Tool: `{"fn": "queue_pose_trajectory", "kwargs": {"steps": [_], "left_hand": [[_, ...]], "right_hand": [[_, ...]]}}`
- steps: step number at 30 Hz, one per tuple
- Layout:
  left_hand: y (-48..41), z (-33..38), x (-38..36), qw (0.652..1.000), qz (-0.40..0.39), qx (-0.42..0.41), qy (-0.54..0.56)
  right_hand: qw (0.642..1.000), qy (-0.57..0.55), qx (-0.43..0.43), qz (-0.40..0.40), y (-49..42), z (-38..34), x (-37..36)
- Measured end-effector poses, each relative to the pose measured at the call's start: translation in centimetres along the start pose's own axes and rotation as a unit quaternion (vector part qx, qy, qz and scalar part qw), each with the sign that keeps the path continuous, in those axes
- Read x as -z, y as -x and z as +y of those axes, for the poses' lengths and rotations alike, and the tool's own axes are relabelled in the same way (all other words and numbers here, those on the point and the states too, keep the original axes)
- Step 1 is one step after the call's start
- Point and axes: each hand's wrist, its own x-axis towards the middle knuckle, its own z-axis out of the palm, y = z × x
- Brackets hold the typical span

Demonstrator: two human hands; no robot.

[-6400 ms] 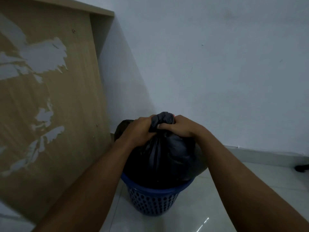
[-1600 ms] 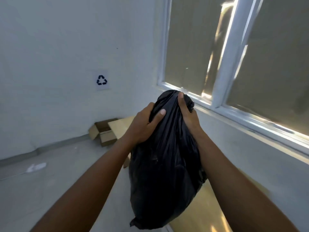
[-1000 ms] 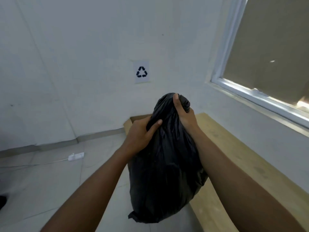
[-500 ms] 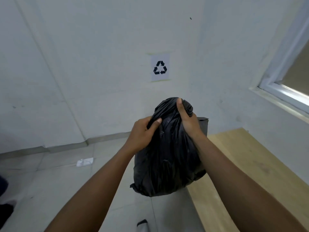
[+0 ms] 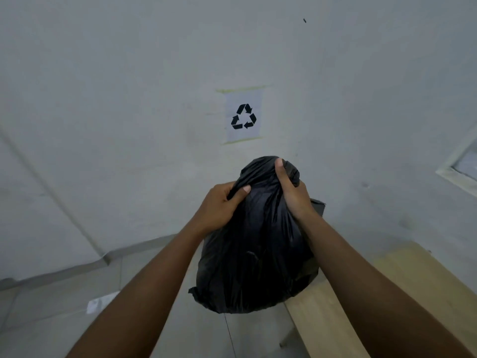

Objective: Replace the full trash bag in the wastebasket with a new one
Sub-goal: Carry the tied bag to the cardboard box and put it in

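A full black trash bag (image 5: 258, 259) hangs in the air in front of me, bunched shut at its top. My left hand (image 5: 219, 208) grips the bag's upper left side, thumb across the plastic. My right hand (image 5: 294, 195) clutches the gathered neck from the right, thumb pointing up. The bag's bottom hangs above the floor, close to the left edge of a wooden board. The wastebasket is out of view.
A white wall is straight ahead with a taped paper recycling sign (image 5: 244, 116). A light wooden board (image 5: 387, 288) lies low on the right. A window frame corner (image 5: 459, 171) shows at the right edge. A white object (image 5: 102, 302) lies on the tiled floor, left.
The bag was lifted out of the blue wastebasket and carried across the room. Over the last second my view swung left from the window toward the recycling sign; both hands kept their grip.
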Motion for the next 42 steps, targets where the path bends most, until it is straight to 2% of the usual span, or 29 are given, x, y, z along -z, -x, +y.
{"fn": "queue_pose_trajectory", "kwargs": {"steps": [8, 15, 23, 32, 39, 42], "left_hand": [[-15.8, -8.8, 1.3, 0.999, -0.032, 0.029, 0.027], [-28.2, -15.8, 1.7, 0.995, -0.072, 0.069, 0.010], [-40.2, -28.0, -0.5, 0.978, -0.172, 0.109, 0.055], [-45.7, -44.2, -7.0, 0.947, -0.243, 0.205, 0.036], [-45.4, -60.4, -13.9, 0.936, -0.244, 0.253, 0.015], [-44.6, -66.3, -16.7, 0.938, -0.228, 0.257, -0.043]], "right_hand": [[1.000, -0.014, 0.002, -0.010, -18.0, 1.8, -3.6], [0.996, -0.056, -0.068, 0.017, -31.9, 4.3, -6.6], [0.983, -0.052, -0.155, 0.079, -44.0, 11.1, -8.8], [0.963, -0.028, -0.238, 0.122, -53.2, 24.4, -11.0], [0.949, -0.016, -0.305, 0.084, -59.4, 42.0, -12.4], [0.941, -0.021, -0.332, 0.063, -61.6, 49.4, -13.1]]}}
